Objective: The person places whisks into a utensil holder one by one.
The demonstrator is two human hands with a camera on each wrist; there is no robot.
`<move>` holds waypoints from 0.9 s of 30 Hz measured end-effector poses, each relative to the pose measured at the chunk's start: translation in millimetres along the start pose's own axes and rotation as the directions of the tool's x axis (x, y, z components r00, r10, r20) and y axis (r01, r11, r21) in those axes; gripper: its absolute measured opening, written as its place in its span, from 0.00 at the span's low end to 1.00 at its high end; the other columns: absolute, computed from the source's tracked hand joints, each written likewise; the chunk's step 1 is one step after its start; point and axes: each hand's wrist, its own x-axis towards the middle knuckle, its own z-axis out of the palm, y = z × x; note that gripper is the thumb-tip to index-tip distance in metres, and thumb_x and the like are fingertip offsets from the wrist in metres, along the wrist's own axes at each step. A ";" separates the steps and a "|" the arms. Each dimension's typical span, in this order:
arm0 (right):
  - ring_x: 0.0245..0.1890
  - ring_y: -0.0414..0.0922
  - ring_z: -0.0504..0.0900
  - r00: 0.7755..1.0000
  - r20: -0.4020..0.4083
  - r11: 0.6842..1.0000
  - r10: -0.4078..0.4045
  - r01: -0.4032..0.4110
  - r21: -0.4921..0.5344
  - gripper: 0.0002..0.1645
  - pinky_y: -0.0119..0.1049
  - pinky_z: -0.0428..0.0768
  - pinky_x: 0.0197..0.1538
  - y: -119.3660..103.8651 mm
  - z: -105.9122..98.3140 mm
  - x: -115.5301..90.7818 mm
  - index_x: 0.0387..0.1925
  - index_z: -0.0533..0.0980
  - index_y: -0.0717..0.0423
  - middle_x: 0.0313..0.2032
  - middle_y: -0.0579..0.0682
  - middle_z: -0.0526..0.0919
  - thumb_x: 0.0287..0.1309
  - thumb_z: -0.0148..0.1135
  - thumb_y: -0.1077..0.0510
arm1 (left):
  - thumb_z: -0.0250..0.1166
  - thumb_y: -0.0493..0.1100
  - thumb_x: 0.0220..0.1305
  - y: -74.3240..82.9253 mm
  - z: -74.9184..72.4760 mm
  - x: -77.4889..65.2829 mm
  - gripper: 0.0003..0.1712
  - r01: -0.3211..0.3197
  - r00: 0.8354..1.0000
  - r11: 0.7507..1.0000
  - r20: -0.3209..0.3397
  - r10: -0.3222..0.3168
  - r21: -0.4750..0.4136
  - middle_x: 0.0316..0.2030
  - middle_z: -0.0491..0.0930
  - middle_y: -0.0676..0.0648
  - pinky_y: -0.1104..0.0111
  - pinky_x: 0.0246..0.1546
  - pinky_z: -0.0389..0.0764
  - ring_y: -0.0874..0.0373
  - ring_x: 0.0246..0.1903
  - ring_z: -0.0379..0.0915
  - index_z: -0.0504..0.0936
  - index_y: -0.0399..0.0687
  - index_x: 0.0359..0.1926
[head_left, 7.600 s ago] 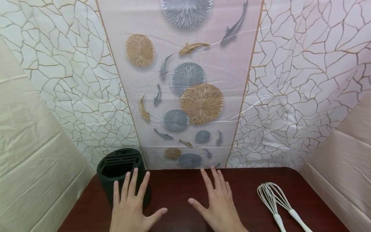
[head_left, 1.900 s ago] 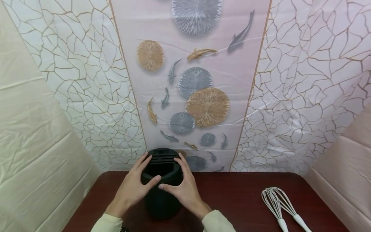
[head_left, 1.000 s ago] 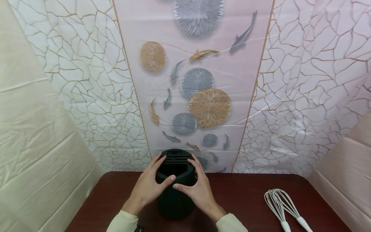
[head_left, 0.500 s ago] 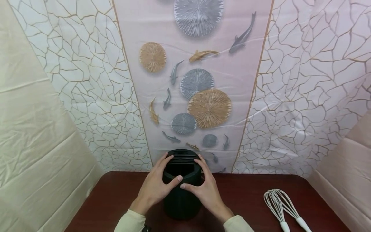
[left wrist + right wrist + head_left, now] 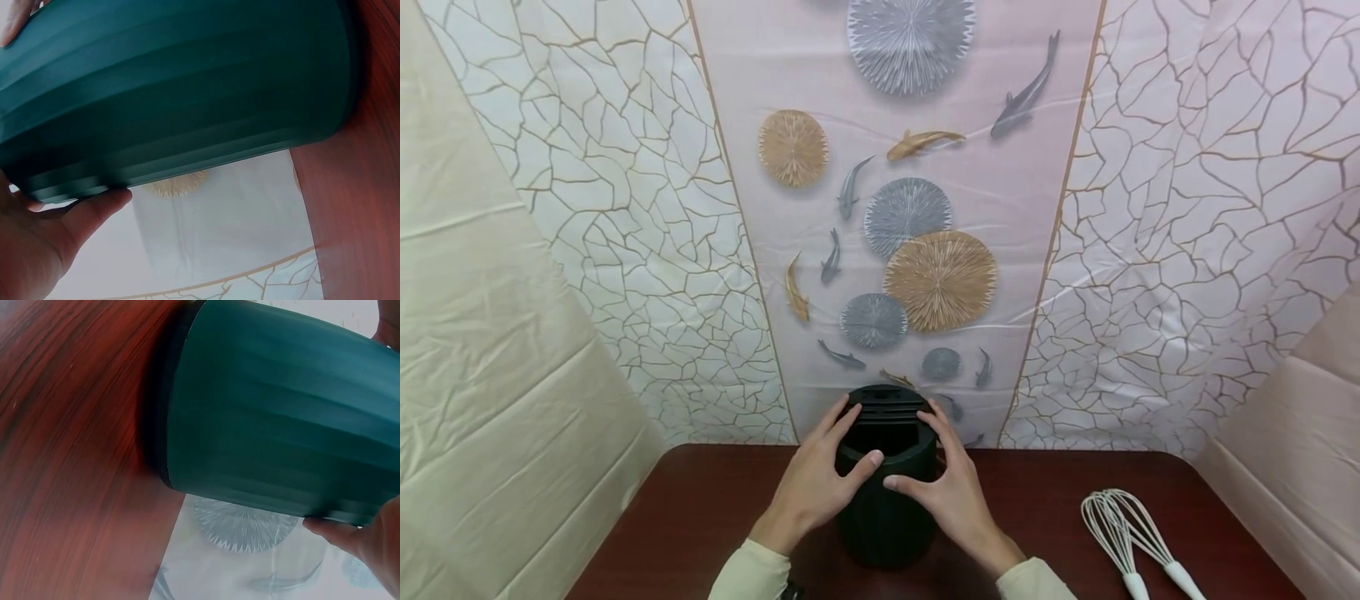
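Note:
A dark green, round knife block (image 5: 887,525) with several narrow slots and one larger opening in its top stands upright in the middle of the head view. My left hand (image 5: 816,483) grips its upper left side, thumb on the near face and fingertips at the rim. On the opposite side my right hand (image 5: 958,492) grips it the same way, the two thumbs almost meeting in front. Both wrist views show the ribbed wall of the block, with its base right at the tabletop. Parts of the fingers are hidden behind it.
Two white whisks (image 5: 1131,542), crossing at their wires, lie at the right of the dark red wooden table (image 5: 1022,500). A patterned cloth (image 5: 1150,250) hangs behind the table's back edge. Beige padded panels (image 5: 497,333) rise at both sides.
Earliest, both hands were spread apart and the knife block stood at the left. Since then both hands have taken hold of it, and it has shifted right to the middle. The whisks have stayed put.

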 end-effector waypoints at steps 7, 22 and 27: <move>0.80 0.59 0.58 1.000 0.003 1.000 -0.004 0.004 -0.017 0.55 0.68 0.70 0.68 5.1 -10.1 -0.4 0.78 0.65 0.41 0.84 0.49 0.53 0.52 0.83 0.43 | 0.63 0.69 0.72 5.2 6.7 2.4 0.45 0.003 1.000 1.000 0.019 -0.003 -0.003 0.83 0.54 0.48 0.35 0.65 0.71 0.39 0.75 0.62 0.65 0.56 0.81; 0.79 0.61 0.60 1.000 -0.006 0.998 -0.011 0.011 -0.055 0.54 0.68 0.73 0.66 15.1 -35.1 -3.6 0.78 0.65 0.40 0.83 0.51 0.53 0.53 0.83 0.44 | 0.62 0.71 0.71 21.6 21.3 10.3 0.46 -0.019 0.998 1.000 0.055 0.019 0.010 0.83 0.54 0.49 0.37 0.65 0.72 0.40 0.76 0.62 0.65 0.57 0.81; 0.78 0.62 0.62 0.999 -0.016 0.997 -0.030 0.029 -0.069 0.54 0.68 0.75 0.64 19.4 -42.9 -3.9 0.78 0.65 0.42 0.83 0.53 0.54 0.54 0.83 0.46 | 0.61 0.71 0.71 25.9 27.3 13.9 0.46 -0.035 0.998 0.999 0.058 0.034 0.014 0.83 0.54 0.49 0.37 0.65 0.72 0.39 0.75 0.62 0.65 0.57 0.81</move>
